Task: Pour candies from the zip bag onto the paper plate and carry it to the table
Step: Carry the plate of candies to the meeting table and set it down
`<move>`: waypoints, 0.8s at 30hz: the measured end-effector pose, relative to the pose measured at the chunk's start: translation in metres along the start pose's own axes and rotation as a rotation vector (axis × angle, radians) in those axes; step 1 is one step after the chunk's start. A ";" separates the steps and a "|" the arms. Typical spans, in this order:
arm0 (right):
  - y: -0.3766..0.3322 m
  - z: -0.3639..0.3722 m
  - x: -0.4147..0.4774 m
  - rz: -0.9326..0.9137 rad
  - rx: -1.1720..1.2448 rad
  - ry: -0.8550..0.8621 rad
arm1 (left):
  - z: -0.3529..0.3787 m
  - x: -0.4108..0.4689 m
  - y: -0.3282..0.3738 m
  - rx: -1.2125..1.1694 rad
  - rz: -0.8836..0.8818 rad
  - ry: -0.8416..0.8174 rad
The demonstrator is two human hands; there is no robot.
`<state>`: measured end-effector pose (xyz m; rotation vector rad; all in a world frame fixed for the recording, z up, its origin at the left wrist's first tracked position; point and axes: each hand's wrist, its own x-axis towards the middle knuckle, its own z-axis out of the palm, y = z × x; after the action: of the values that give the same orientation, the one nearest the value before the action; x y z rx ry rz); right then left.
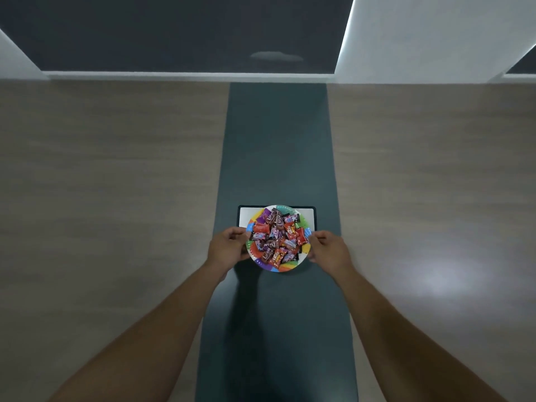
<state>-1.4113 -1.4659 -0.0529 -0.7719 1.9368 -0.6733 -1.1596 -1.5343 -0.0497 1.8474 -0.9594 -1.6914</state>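
Note:
A round paper plate with a rainbow-coloured rim (285,267) sits in the middle of the view, heaped with several wrapped candies (275,237) in red, purple and brown. My left hand (227,247) grips the plate's left rim and my right hand (327,250) grips its right rim. The plate overlaps a white rectangular card with a dark border (307,216) that lies behind it. No zip bag is in view.
A dark teal runner (278,140) stretches down the centre of a pale wood-grain surface (116,184). White walls and a dark panel stand at the far end. A bright light reflection lies on the surface at the right.

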 end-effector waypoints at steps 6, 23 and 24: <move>-0.001 0.017 0.047 0.054 -0.018 0.026 | 0.008 0.055 0.000 0.050 -0.030 0.008; 0.006 0.030 0.094 0.068 -0.055 0.058 | 0.023 0.105 -0.015 0.197 0.066 0.113; 0.007 0.029 0.093 0.069 -0.058 0.061 | 0.021 0.102 -0.014 0.207 0.075 0.119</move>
<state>-1.4229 -1.5344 -0.1218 -0.7240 2.0368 -0.6077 -1.1773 -1.5990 -0.1309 1.9903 -1.1751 -1.4675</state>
